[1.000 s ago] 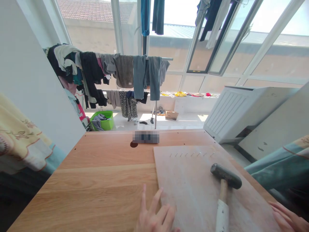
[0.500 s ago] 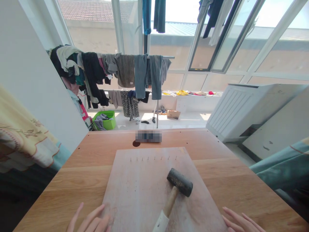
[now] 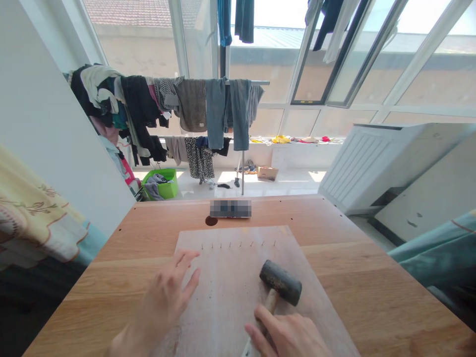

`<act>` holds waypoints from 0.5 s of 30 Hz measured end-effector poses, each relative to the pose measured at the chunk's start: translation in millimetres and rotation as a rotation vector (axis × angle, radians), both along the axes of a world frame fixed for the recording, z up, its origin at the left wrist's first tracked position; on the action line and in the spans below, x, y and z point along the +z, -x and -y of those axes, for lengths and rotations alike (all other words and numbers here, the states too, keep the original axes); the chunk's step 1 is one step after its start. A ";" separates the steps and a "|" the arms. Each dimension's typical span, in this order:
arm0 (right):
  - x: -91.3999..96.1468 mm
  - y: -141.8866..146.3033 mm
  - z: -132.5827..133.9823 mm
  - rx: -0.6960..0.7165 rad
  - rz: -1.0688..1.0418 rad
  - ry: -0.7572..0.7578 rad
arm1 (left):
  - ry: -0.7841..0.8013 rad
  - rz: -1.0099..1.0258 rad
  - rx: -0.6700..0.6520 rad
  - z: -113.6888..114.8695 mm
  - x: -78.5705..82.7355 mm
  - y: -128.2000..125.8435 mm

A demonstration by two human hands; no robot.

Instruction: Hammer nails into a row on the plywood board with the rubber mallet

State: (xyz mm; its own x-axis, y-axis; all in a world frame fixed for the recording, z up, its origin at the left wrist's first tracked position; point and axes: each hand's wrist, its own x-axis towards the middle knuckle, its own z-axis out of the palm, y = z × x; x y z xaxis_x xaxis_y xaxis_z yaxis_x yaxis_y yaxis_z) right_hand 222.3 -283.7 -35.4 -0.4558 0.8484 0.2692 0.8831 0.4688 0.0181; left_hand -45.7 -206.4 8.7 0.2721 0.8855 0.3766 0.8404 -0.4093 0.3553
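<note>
Black-headed mallet (image 3: 280,282) is lying aslant on the pale board (image 3: 230,317), handle running back toward me. Since a moment ago my hands are no longer holding the board's sides. Right hand (image 3: 293,334) is now covering the handle, fingers curling over it; how tightly they are closing, I cannot tell. Left hand (image 3: 167,292) is hovering, fingers parted, holding nothing, just short of the leftmost nail (image 3: 202,246) in the far row. Board is resting centrally on the wooden table (image 3: 92,282); my judgement: positioning is giving way to tool handling.
</note>
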 end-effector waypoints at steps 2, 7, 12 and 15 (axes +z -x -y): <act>-7.2 -4.5 1.1 -0.050 -0.023 0.048 | 0.053 0.045 -0.004 -16.1 1.9 -4.6; -8.2 -31.1 4.6 -0.154 -0.165 0.095 | 0.136 0.148 -0.064 -39.5 -2.5 -8.0; 13.8 -55.7 -0.6 -0.188 -0.214 0.121 | 0.211 0.242 -0.031 -52.0 -7.1 -9.8; 23.9 -62.3 -3.3 -0.285 -0.278 0.118 | 0.270 0.321 0.015 -56.4 -8.4 -8.2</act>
State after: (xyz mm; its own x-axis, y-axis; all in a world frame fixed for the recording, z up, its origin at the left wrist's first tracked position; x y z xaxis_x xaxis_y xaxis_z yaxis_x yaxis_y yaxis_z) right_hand 284.6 -280.4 -11.4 -0.1217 0.9626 0.2422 0.9415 0.1892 -0.2789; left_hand -37.5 -150.1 0.3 0.1656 0.9669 0.1941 0.6748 -0.2546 0.6927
